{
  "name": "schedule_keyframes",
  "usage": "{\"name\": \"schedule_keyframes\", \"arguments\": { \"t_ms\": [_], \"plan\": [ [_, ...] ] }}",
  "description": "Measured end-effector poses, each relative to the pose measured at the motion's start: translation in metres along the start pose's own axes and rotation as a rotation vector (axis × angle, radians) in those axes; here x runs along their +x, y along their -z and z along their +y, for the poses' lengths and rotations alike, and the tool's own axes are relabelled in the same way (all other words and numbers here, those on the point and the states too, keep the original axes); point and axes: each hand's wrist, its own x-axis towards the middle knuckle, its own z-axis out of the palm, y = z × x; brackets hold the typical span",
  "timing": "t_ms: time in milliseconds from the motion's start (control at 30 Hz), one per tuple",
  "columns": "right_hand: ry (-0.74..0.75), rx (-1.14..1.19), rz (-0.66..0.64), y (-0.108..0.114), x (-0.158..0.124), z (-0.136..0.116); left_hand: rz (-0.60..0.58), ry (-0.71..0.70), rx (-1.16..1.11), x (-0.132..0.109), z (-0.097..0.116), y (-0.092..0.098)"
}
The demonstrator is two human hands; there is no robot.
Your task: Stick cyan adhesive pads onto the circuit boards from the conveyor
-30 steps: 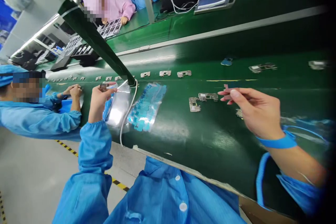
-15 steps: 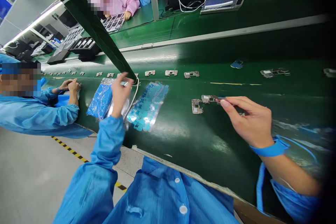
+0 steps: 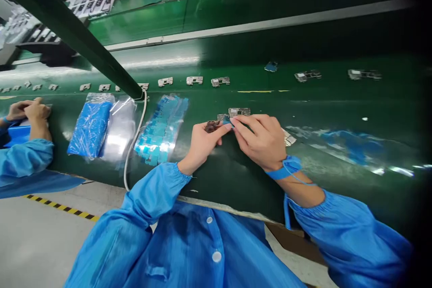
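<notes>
My left hand (image 3: 205, 141) is closed on a small phone circuit board (image 3: 212, 126), thumb along its near side. My right hand (image 3: 261, 137), with a blue band around its wrist, meets it and pinches a small blue piece (image 3: 226, 119) at the board's right end. The fingers partly cover both. Just beyond the fingertips, another circuit board (image 3: 239, 111) lies on the green surface (image 3: 216, 180). A pale flat piece (image 3: 289, 137) shows beside my right hand, partly hidden by it.
To the left lie a sheet of teal film pieces (image 3: 162, 130), a clear bag (image 3: 119, 130) and a blue wrapped pack (image 3: 90, 128). A green post (image 3: 101, 60) and white cable (image 3: 137, 139) stand between. Boards line the far side. A co-worker's hands (image 3: 33, 110) are at far left.
My left hand has come right from above the plastic bags and now holds a board. My right hand has moved in to meet it. The camera view has shifted right and down.
</notes>
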Motion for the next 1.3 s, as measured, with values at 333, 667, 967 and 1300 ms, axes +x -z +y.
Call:
{"name": "schedule_keyframes", "arguments": {
  "t_ms": [333, 667, 967, 1300],
  "plan": [
    [-0.200, 0.239, -0.192, 0.006, -0.008, 0.018, -0.118, -0.065, 0.244, 0.025, 0.006, 0.039],
    [-0.164, 0.231, -0.207, -0.001, -0.012, 0.021, -0.193, -0.102, 0.316, 0.028, -0.002, 0.040],
    [-0.159, 0.297, -0.230, -0.002, -0.011, 0.024, -0.194, -0.079, 0.241, 0.025, 0.002, 0.037],
    [-0.673, 0.891, -0.087, 0.014, 0.001, 0.013, -0.235, 0.096, -0.351, 0.019, -0.004, 0.025]
  ]
}}
